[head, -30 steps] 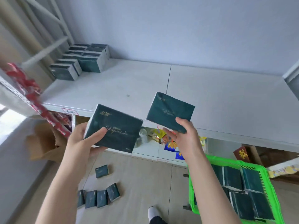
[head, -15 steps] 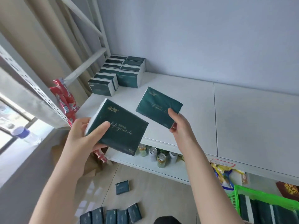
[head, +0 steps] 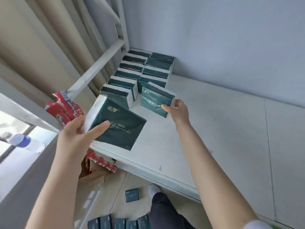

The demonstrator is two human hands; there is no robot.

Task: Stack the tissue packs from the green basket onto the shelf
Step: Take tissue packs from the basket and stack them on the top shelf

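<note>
Tissue pack [head: 118, 128] gripped in my left hand [head: 77, 138], thumb across its dark green face, over the shelf [head: 214, 129] front-left edge. Second tissue pack [head: 155, 101] pinched at its lower right corner by my right hand [head: 179, 111], tilted, right at the front of the stacked packs [head: 140, 71] in the back-left corner; can't tell if touching. Floor: one loose pack [head: 132, 195], row of packs [head: 118, 223] below.

We hold two dark green tissue packs with gold script. The nearer pack [head: 118, 124], tilted with its white side showing, sits in our left hand [head: 77, 138]. At its 1 o'clock, our right hand [head: 179, 111] pinches the farther pack [head: 155, 101] by its edge over the white shelf [head: 214, 129]. Two rows of shelved packs [head: 142, 70] lie at 12 o'clock, in the corner.
</note>
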